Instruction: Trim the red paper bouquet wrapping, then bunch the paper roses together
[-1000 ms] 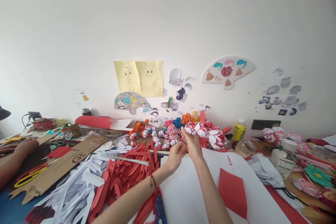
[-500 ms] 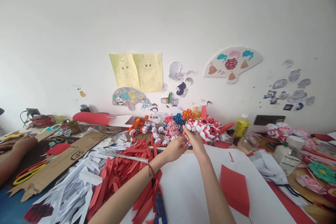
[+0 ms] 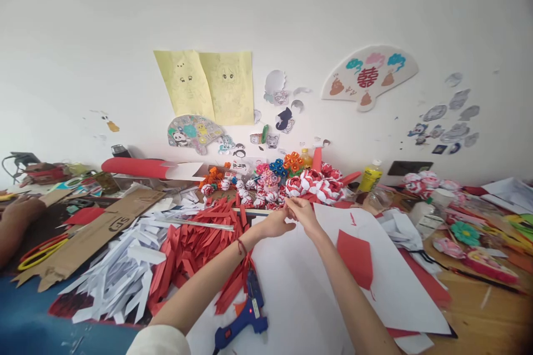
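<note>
Just past the far edge of the large, flat white paper sheet (image 3: 300,288), a cluster of red-and-white folded-paper flowers (image 3: 316,184) lies beyond your fingertips. Your left hand (image 3: 275,224) and right hand (image 3: 303,214) meet over the sheet's far edge, fingers curled in and nearly closed; whether you grip anything between them cannot be told. Left of the sheet you have loose red paper strips (image 3: 200,238); at its near left side, a blue plastic glue gun (image 3: 245,316).
</note>
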The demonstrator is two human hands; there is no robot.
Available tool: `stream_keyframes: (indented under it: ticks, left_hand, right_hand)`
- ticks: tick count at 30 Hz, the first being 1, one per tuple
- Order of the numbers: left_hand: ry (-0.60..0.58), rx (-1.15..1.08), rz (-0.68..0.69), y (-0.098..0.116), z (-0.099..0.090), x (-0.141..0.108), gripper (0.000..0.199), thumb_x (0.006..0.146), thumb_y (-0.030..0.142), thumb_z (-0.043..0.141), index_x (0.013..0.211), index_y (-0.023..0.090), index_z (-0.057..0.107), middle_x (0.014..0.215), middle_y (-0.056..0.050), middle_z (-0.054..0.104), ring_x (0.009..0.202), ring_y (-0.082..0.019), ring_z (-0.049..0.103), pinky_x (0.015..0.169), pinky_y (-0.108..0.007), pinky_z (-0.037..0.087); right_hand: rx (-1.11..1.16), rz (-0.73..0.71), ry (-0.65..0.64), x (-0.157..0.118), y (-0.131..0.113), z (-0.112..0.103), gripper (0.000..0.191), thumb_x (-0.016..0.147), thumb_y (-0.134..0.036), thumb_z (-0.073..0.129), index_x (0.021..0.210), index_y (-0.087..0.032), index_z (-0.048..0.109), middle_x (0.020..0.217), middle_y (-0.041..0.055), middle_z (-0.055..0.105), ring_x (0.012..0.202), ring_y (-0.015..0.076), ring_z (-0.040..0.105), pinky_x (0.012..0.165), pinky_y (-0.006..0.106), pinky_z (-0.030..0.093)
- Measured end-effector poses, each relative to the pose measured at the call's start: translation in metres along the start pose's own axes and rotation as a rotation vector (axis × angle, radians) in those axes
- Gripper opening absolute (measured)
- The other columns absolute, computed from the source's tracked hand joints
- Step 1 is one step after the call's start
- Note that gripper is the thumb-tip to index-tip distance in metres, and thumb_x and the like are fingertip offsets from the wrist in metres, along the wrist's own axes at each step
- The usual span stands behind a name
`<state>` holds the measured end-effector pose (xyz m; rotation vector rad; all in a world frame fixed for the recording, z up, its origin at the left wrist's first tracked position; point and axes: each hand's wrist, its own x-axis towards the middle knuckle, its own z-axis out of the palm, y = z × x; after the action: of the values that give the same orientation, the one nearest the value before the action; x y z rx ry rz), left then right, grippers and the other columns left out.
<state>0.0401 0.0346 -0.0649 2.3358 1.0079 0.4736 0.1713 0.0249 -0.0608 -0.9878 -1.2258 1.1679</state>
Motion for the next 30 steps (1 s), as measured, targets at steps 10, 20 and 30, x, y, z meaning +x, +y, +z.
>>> stream_keyframes:
  ticks: [10, 20, 30]
  left_hand:
    - [-0.001, 0.418, -0.340, -0.064, -0.067, 0.004, 0.029, 0.092, 0.035, 0.055, 0.114, 0.016, 0.058, 0.115, -0.008, 0.060, 0.100, -0.019, 0.060, 0.086, -0.041, 0.052]
    - [0.158, 0.646, -0.620, -0.138, -0.113, 0.066, 0.035, 0.091, 0.034, 0.056, 0.120, 0.015, 0.054, 0.121, -0.009, 0.057, 0.103, -0.021, 0.059, 0.086, -0.042, 0.052]
    - [0.240, 0.677, -0.585, -0.156, -0.102, 0.098, 0.033, 0.091, 0.034, 0.056, 0.118, 0.014, 0.056, 0.119, -0.010, 0.058, 0.103, -0.021, 0.059, 0.088, -0.042, 0.052]
  right_hand:
    - [0.004, -0.035, 0.097, 0.002, 0.047, -0.002, 0.051, 0.072, -0.065, 0.062, 0.058, -0.017, 0.051, 0.049, -0.0056, 0.029, 0.048, 0.0078, 0.022, 0.048, 0.026, 0.014]
    - [0.107, -0.068, 0.099, -0.007, 0.053, -0.011, 0.043, 0.086, -0.059, 0.050, 0.070, -0.019, 0.055, 0.058, -0.0050, 0.020, 0.054, 0.0102, 0.018, 0.054, 0.029, 0.013]
    - [0.148, -0.013, 0.182, -0.006, 0.058, -0.014, 0.042, 0.087, -0.057, 0.050, 0.070, -0.019, 0.053, 0.061, -0.0034, 0.024, 0.056, 0.0100, 0.022, 0.054, 0.029, 0.015]
